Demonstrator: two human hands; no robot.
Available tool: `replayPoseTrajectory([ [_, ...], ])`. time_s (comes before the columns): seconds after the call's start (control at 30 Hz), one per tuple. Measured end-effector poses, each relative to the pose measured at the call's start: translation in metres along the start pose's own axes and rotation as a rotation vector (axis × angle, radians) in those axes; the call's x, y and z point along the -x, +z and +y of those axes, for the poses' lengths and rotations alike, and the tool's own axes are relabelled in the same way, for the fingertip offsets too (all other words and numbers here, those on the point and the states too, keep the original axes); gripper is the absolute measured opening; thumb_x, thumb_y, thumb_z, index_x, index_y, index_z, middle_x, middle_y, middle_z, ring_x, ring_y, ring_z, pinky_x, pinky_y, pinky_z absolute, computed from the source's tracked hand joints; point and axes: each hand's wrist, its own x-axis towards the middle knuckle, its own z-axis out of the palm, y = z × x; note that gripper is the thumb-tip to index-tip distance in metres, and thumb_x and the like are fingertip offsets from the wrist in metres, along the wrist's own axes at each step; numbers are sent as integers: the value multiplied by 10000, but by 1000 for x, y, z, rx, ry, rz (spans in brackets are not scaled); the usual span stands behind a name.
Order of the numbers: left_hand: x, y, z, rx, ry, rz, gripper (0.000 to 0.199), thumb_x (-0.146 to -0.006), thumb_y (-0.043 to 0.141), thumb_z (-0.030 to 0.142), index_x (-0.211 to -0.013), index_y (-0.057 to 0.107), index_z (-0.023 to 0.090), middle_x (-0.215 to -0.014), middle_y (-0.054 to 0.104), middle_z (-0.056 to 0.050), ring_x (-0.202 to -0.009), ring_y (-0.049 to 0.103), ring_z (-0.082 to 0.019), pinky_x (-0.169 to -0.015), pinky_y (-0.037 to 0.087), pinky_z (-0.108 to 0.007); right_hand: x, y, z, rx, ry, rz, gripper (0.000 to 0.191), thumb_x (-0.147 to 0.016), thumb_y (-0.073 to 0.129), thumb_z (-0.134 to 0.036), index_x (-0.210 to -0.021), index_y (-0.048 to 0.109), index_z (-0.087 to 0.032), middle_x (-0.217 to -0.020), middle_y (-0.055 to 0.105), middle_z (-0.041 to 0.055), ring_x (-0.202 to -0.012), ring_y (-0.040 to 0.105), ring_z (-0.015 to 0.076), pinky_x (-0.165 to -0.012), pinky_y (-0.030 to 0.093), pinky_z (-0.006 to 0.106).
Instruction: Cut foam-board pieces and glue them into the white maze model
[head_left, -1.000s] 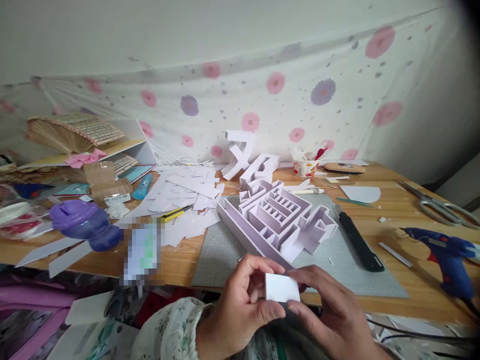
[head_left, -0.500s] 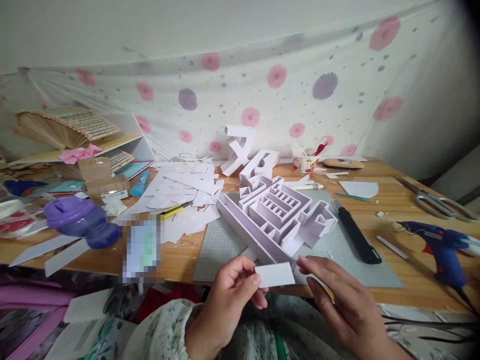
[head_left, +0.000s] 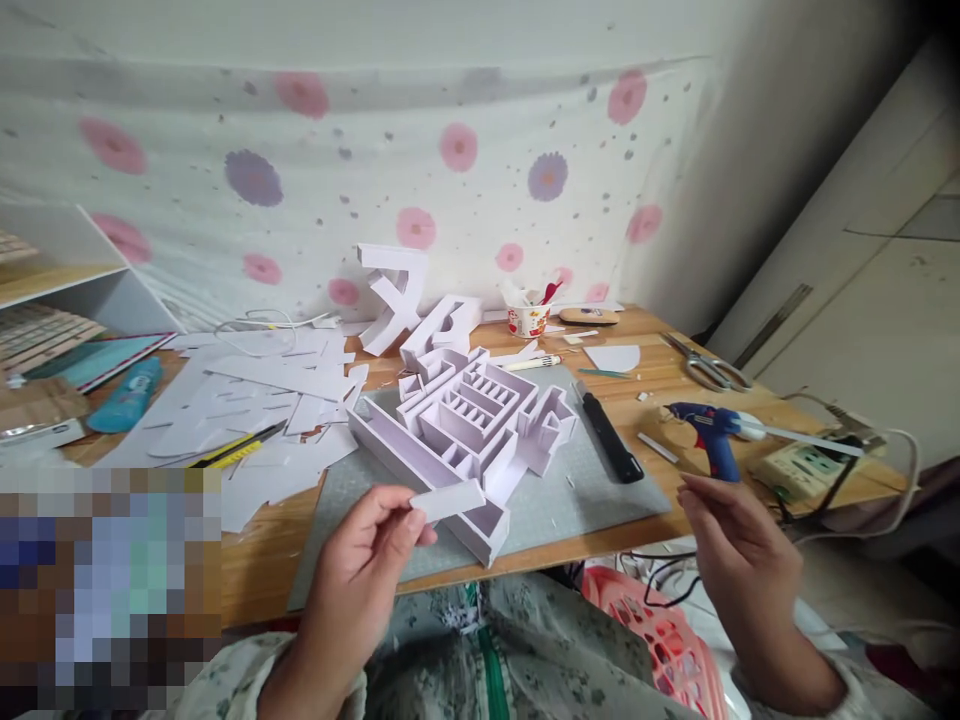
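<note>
Between the thumb and fingers of my left hand [head_left: 367, 560] is a small white rectangular strip [head_left: 448, 500], held over the near edge of a white foam-board structure [head_left: 480, 430]. That structure, with thin upright walls and many compartments, lies on a grey cutting mat [head_left: 592, 505]. My right hand [head_left: 742, 550] is off to the right, near the table's front edge, its fingers drawn together; whether anything is between them is too small to tell. Just beyond it, a blue glue gun [head_left: 712, 437] rests on the table.
White letter-like shapes [head_left: 394, 300] stand behind the structure. A black cutter [head_left: 611, 435], scissors [head_left: 707, 367] and a power strip [head_left: 806, 462] are to the right. Paper scraps [head_left: 247, 400] and a yellow knife [head_left: 236, 447] lie left. A paper cup [head_left: 529, 318] stands at the back.
The view has turned to the right. My right hand has moved away from the strip towards the glue gun, its fingers now closer together. My left hand still holds the strip, now tilted differently.
</note>
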Motion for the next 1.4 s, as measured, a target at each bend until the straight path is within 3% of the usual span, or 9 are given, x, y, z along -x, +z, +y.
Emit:
replayPoseTrajectory([
  [0.17,-40,13,24,-455,471,-136,77,-894,559,210,-871,630,191,-795,647,-2,-740,599,-136,-694,447,-246,2,31,-31,-92,-189,-222,112,-873,584,-213,-929,681,-211,-830,685,54,-739,652,190,-668,519,321],
  [0.27,-67,30,35,-616,602,-287,133,-913,509,154,-882,636,180,-839,648,-16,-792,593,-141,-721,443,-260,4,48,-43,-138,-223,-289,130,-878,553,-178,-922,671,-210,-803,682,45,-722,651,177,-646,517,301],
  [0.4,-92,53,39,-765,650,-480,167,-910,502,137,-893,662,184,-886,652,-32,-832,597,-165,-749,459,-299,7,56,-42,-152,-205,-292,136,-879,537,-152,-915,657,-203,-772,669,35,-697,637,167,-624,508,289],
  [0.73,-122,100,29,-1064,759,-644,153,-893,564,186,-845,709,198,-941,631,-44,-933,537,-223,-833,395,-375,13,56,-39,-144,-235,-349,166,-890,516,-139,-953,654,-205,-772,653,40,-695,622,161,-609,493,280],
  [0.97,-121,106,21,-1045,771,-663,134,-876,604,201,-805,718,205,-953,639,-34,-941,526,-231,-856,342,-387,14,55,-35,-127,-250,-380,174,-878,533,-125,-974,650,-209,-791,658,39,-706,632,166,-618,500,285],
  [1.2,-119,105,18,-1005,770,-678,189,-887,555,141,-828,720,211,-945,633,-38,-997,525,-238,-973,292,-441,15,54,-36,-96,-252,-373,165,-874,537,-132,-956,653,-215,-796,654,39,-695,635,164,-603,501,283],
  [1.4,-118,106,15,-975,758,-683,204,-894,536,146,-838,720,211,-916,627,-36,-984,527,-234,-966,296,-433,15,54,-38,-74,-259,-379,165,-873,538,-128,-958,650,-215,-794,656,40,-690,634,164,-592,499,282],
])
